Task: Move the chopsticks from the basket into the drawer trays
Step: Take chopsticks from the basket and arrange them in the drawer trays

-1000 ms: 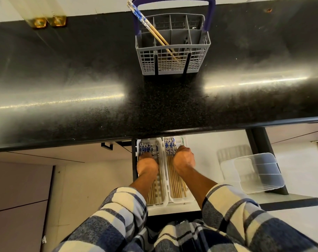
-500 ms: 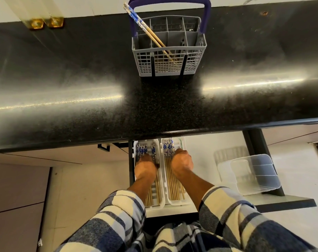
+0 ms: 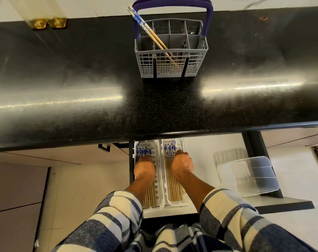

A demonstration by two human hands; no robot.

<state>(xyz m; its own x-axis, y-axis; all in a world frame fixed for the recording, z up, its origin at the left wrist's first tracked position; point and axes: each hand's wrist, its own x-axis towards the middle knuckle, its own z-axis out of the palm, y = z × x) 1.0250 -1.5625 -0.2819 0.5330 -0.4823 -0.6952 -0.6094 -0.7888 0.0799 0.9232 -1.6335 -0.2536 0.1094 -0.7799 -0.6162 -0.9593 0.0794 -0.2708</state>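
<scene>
A grey cutlery basket (image 3: 194, 70) with a purple handle stands at the back of the black counter. One pair of blue-patterned chopsticks (image 3: 149, 31) leans in its left compartment. Below the counter edge an open drawer holds two white trays side by side. The left tray (image 3: 159, 180) and the right tray (image 3: 182, 201) each carry several chopsticks, patterned ends (image 3: 170, 148) pointing away from me. My left hand (image 3: 144, 169) reaches down into the left tray, my right hand (image 3: 182, 165) into the right one. I see only the backs of both hands; the fingers are hidden.
A clear plastic container (image 3: 254, 175) lies on the drawer floor to the right of the trays. The black counter (image 3: 81, 88) overhangs the trays' far ends. Two gold-coloured objects (image 3: 49, 23) sit at the counter's back left. Cabinet fronts lie to the left.
My view has tipped slightly, so the basket sits lower in the frame. Both hands stay down in their trays with hardly any movement.
</scene>
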